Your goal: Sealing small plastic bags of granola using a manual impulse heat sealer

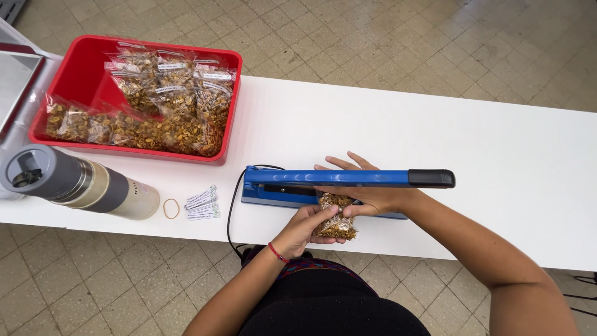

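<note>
The left hand pinches a small clear bag of brown-and-yellow dried mix, fingers closed on the bag's left side near its lower half. The bag stands at the near edge of the white table, its top end tucked into the blue heat sealer — under the raised arm and over the base. A red cord bracelet circles the left wrist.

The right hand lies across the sealer, reaching beneath its blue arm; the fingers spread flat toward the far side of the bar, while the thumb and palm rest against the top of the bag. It is not clenched, and whether it actually pinches the bag I cannot tell, since the bar hides part of it. The sealer's black handle points toward the right end of the table, and its black cable loops off the near edge to the left of the machine.

Further left along the near edge lie a small stack of white paper labels, a tan rubber band just beside them, and a grey-and-cream insulated bottle on its side. At the far left corner sits a red tray — it holds many more filled clear bags, some with white labels on top. A grey-and-white device shows at the left border, only partly in view.
</note>
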